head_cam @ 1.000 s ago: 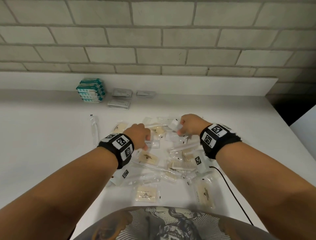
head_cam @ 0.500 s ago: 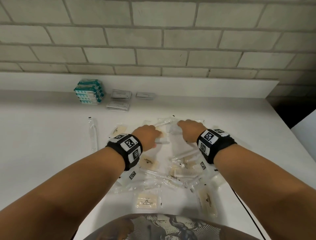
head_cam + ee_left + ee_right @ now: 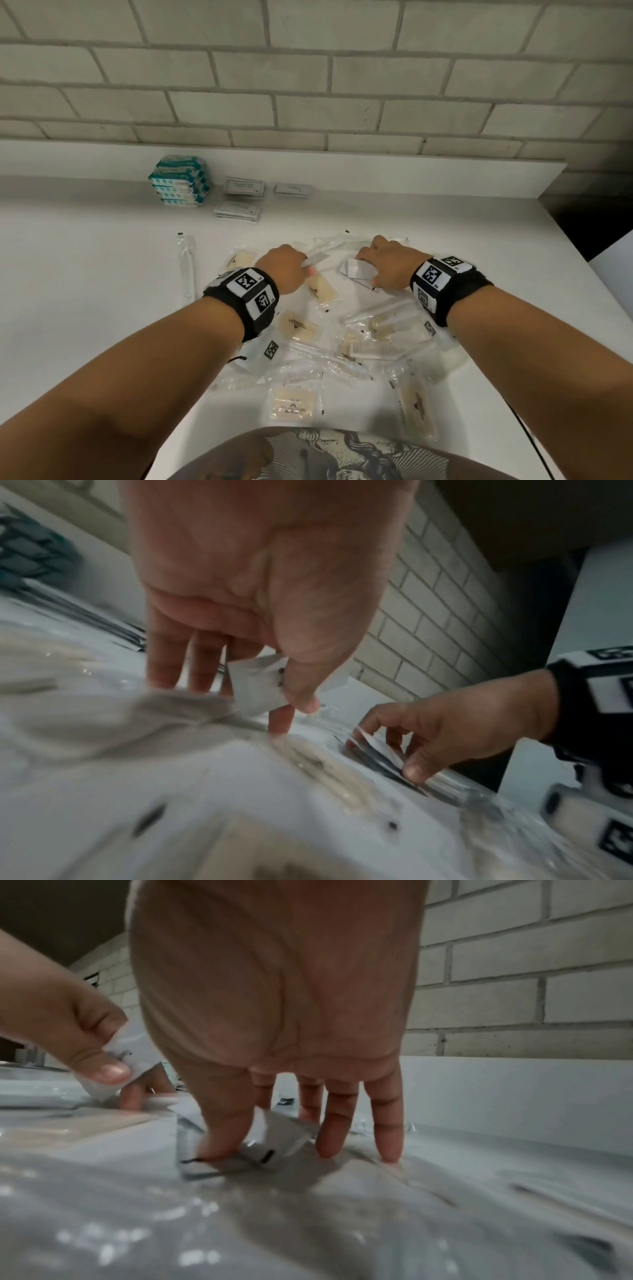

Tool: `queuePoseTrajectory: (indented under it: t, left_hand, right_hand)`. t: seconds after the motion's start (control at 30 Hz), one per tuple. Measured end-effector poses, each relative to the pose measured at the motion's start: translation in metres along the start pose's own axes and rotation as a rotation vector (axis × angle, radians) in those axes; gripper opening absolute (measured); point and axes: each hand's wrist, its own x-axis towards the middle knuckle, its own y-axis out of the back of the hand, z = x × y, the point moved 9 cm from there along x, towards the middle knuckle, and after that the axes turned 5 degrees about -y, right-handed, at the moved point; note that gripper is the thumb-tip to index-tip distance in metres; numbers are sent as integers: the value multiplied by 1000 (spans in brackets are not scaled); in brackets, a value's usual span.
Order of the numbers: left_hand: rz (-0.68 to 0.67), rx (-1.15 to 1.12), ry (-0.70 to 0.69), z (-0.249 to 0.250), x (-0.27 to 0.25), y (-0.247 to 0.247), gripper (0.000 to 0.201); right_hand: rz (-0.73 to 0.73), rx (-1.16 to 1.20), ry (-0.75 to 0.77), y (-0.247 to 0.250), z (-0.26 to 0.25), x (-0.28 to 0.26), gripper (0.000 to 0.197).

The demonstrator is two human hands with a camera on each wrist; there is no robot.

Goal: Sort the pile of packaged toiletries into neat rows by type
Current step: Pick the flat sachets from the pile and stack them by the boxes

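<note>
Two small white sachets are in play, one per hand, so you are mid-pick at the far edge of the pile point(image 3: 342, 329). Your left hand point(image 3: 286, 269) pinches a flat white sachet point(image 3: 255, 687) between thumb and forefinger, lifted just clear of the packets under it, while the other fingers hang loosely extended. Your right hand point(image 3: 388, 263) is down on the heap with its fingers spread, thumb and first finger closing round a second white sachet point(image 3: 277, 1141) that lies partly on the crinkled clear wrappers; from the right wrist view the outer fingers merely rest on plastic. Between your wrists and your body lie the unsorted items: beige soap-like packets, a comb point(image 3: 376, 349) and long clear sleeves, overlapping each other. Beyond your fingertips, near the back ledge, the sorted groups begin: a stack of teal packs point(image 3: 180, 185) off to your left, and flat white packets point(image 3: 245, 186) in small stacks just right of them. One long clear sleeve point(image 3: 186, 267) lies alone, well left of your left hand. By my reading, the sachets belong with those white stacks, so next you would lift both clear without dragging the slippery wrappers along, carry them forward, and square them onto the matching stack. Most of the pile remains to sort.
</note>
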Motion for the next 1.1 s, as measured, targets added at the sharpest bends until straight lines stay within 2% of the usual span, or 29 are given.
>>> queuePoseTrajectory:
  t: [0.13, 0.27, 0.37, 0.53, 0.6, 0.67, 0.77, 0.87, 0.9, 0.97, 1.03, 1.1]
  left_hand:
    - [35, 6, -35, 15, -9, -6, 38]
    - [71, 33, -68, 33, -24, -9, 34]
    - [109, -64, -69, 37, -36, -8, 34]
    - [131, -224, -80, 36, -47, -11, 41]
    - [100, -274, -64, 34, -51, -12, 46]
    - [74, -301, -41, 30, -54, -11, 49]
    - [174, -348, -23, 27, -60, 10, 43]
    - [389, -478, -34, 28, -72, 45, 36]
    - [466, -560, -27, 26, -76, 55, 38]
    - [578, -857, -14, 23, -85, 69, 46]
    - [551, -1338, -78, 29, -90, 72, 47]
    - [403, -1642, -175, 41, -96, 73, 49]
  right_hand:
    - [-5, -10, -29, 0, 0, 4, 76]
    - [23, -115, -53, 4, -10, 6, 67]
    - [55, -167, -57, 5, -16, 4, 66]
    - [-12, -225, -111, -5, -7, -5, 76]
    - [-24, -293, -113, -7, -5, -13, 68]
    - [-38, -284, -104, -5, -3, -22, 53]
    - [-7, -74, -106, 13, 5, -38, 44]
    - [269, 456, -63, 68, 0, -59, 41]
    - [344, 657, -12, 84, -9, -69, 39]
    - [372, 946, 108, 101, -40, -86, 35]
    - [326, 1077, 186, 101, -73, -96, 37]
    - [333, 1115, 214, 98, -91, -102, 33]
